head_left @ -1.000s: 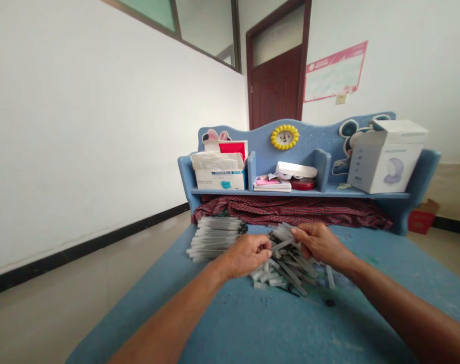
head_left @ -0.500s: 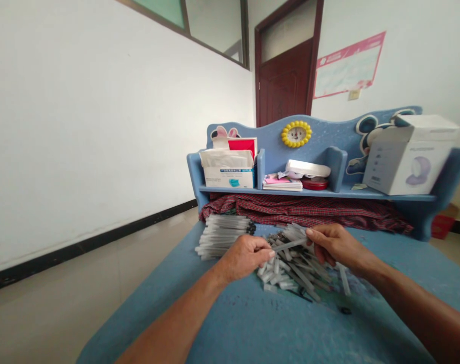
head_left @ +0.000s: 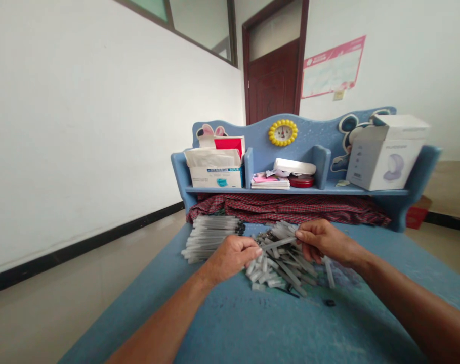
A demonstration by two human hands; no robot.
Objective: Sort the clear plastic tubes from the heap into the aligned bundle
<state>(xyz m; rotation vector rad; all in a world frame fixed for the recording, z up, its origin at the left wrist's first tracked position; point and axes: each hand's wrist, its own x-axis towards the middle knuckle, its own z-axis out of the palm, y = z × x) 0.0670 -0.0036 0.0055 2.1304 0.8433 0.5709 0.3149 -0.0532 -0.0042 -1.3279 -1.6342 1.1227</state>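
A loose heap of clear plastic tubes (head_left: 281, 265) lies on the blue desk top (head_left: 260, 328). My left hand (head_left: 230, 258) and my right hand (head_left: 323, 240) are both closed and pinch the two ends of one clear tube (head_left: 278, 243) just above the heap. To the left lies a tidy stack of the same tubes (head_left: 210, 236), their dark tips pointing right. A small black cap (head_left: 329, 303) sits alone in front of the heap.
A blue shelf (head_left: 290, 191) stands at the desk's back with a tissue box (head_left: 214, 172), books (head_left: 269, 182), a white carton (head_left: 385, 156) and a yellow clock (head_left: 282, 133). Red checked cloth (head_left: 290, 208) lies under it. Behind are a dark door (head_left: 271, 81) and a white wall.
My hands stay on the same tube over the heap; the left has slid out to its left end. The view itself has swung slightly.
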